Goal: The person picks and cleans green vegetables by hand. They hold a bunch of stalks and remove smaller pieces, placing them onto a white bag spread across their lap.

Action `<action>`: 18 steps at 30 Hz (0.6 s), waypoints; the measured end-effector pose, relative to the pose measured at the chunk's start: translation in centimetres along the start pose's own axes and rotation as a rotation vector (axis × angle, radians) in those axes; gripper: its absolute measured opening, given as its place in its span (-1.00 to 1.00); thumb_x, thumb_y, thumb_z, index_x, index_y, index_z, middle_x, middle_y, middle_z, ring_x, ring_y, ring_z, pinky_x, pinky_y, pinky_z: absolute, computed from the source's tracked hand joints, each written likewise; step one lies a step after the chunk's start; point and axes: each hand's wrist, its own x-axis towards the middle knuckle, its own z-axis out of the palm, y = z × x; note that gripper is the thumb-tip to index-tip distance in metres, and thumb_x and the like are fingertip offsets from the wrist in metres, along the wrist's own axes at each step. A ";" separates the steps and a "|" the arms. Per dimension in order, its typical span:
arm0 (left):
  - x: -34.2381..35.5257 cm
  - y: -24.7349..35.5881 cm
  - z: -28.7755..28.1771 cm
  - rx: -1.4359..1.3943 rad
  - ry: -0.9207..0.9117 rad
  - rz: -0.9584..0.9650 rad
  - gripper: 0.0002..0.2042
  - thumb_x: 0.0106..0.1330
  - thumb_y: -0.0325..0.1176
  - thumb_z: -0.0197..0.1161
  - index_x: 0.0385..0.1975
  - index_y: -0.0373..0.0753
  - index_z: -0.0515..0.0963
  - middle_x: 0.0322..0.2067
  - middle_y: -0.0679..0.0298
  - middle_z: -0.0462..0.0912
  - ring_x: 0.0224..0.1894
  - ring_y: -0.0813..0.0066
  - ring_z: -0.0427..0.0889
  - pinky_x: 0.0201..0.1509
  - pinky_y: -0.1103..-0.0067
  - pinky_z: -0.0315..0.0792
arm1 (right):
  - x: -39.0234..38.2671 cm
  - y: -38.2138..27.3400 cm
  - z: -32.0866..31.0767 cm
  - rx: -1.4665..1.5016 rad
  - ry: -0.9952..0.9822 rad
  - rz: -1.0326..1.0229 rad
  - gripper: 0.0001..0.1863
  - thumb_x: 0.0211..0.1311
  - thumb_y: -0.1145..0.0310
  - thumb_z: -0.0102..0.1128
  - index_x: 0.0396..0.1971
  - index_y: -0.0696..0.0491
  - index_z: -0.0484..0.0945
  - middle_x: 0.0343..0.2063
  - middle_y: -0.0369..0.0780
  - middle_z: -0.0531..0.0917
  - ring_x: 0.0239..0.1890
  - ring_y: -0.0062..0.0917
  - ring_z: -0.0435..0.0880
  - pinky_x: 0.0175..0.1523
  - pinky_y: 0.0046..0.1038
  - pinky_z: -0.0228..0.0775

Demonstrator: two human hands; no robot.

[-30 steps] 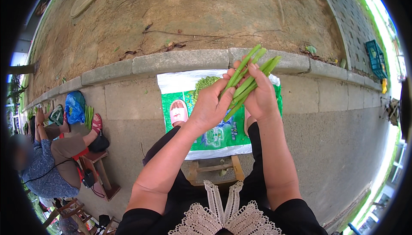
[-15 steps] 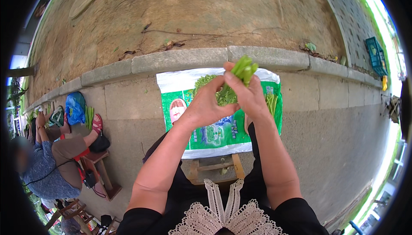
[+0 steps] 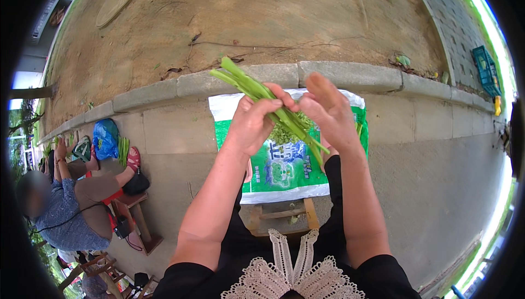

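Note:
Pinched between the thumb and fingers of my left hand [image 3: 252,119] is a bunch of long green vegetable stalks [image 3: 245,82], slanting from upper left to lower right. Close by on the right, my right hand [image 3: 334,117] is raised beside the stalks with its fingers apart, slightly blurred by motion. Below both hands a green and white printed plastic sack [image 3: 314,181] lies spread flat. A pile of chopped or small leafy greens [image 3: 283,134] rests on it, partly hidden by my hands. More stalks [image 3: 359,129] peek out past my right wrist.
A stone kerb [image 3: 350,75] runs beyond the sack, with bare dirt behind it. A wooden stool [image 3: 310,214] shows between my legs. At the left sits another person [image 3: 71,211] near a blue plastic bag [image 3: 105,139] and green stalks. A teal crate [image 3: 486,72] stands far right.
The stalks have swung from upright by my right hand to a slant leftward in my left hand. My right hand has let go and drawn slightly right. The whole view has shifted a little.

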 end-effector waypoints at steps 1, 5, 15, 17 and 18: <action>0.4 0.6 -0.8 -0.110 -0.002 0.020 -0.85 0.06 -0.57 0.00 -0.36 -0.29 0.43 -0.41 0.21 0.51 -0.29 0.36 0.50 -0.01 0.43 0.35 | 0.1 -0.4 -0.2 0.095 0.078 0.020 -0.34 0.01 0.18 0.24 0.03 0.30 0.28 -0.05 -0.04 0.47 -0.08 -0.40 0.49 0.03 -0.45 0.29; 0.8 2.1 -3.6 -0.479 -0.062 0.076 -0.79 0.04 -0.57 0.03 -0.29 -0.29 0.43 -0.40 0.20 0.50 -0.26 0.28 0.46 0.17 0.30 0.21 | 0.5 -0.4 -0.9 0.307 0.117 0.180 -0.45 0.09 0.26 0.17 0.02 0.29 0.31 -0.08 -0.08 0.48 -0.07 -0.42 0.49 0.02 -0.44 0.32; 0.4 2.3 -3.4 -0.412 -0.071 0.068 -0.74 0.01 -0.54 0.03 -0.24 -0.30 0.42 -0.37 0.19 0.49 -0.24 0.25 0.45 0.16 0.31 0.21 | -0.5 -0.3 1.4 -0.242 -0.217 0.027 -0.34 -0.07 0.11 0.30 -0.03 0.26 0.37 -0.11 0.00 0.51 -0.06 -0.33 0.50 0.01 -0.43 0.30; 0.3 1.9 -2.9 -0.395 -0.083 0.038 -0.75 0.01 -0.54 0.04 -0.25 -0.29 0.42 -0.37 0.18 0.49 -0.23 0.25 0.45 0.15 0.31 0.21 | -0.7 -0.7 2.0 -0.262 -0.271 -0.041 -0.35 -0.08 0.16 0.31 -0.02 0.23 0.36 -0.13 -0.02 0.52 -0.08 -0.36 0.51 0.00 -0.44 0.31; 0.3 1.7 -2.8 -0.387 -0.090 0.022 -0.75 0.01 -0.54 0.04 -0.25 -0.29 0.42 -0.37 0.18 0.48 -0.23 0.24 0.45 0.15 0.31 0.22 | -0.8 -1.1 2.4 -0.271 -0.297 -0.075 -0.36 -0.08 0.18 0.31 -0.01 0.22 0.35 -0.13 -0.03 0.52 -0.09 -0.37 0.52 0.00 -0.44 0.31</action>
